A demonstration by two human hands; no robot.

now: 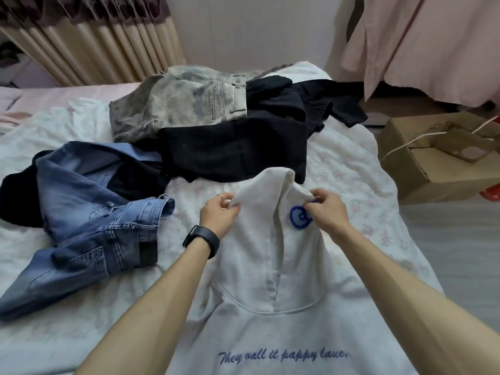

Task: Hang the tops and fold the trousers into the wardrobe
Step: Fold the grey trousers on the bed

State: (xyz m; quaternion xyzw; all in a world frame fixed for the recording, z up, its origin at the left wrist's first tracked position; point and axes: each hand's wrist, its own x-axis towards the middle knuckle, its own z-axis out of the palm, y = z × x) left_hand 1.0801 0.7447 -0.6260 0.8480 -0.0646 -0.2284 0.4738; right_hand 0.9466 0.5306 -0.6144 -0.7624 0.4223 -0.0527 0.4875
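white hoodie [270,307], blue script across the chest and a round blue emblem on the hood, lying face up on the quilted bed [351,169]; left hand [220,216] and right hand [328,212] each pinch a hood edge; blue jeans [89,226] at left, black garments [235,150] and what seem pale washed jeans [184,101] beyond; bare quilt right of the hood; cardboard box [433,161] past the bed's right edge

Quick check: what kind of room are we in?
Probably a bedroom: a bed under a white floral quilt, pleated curtains behind it, and a pink garment hanging at the right.
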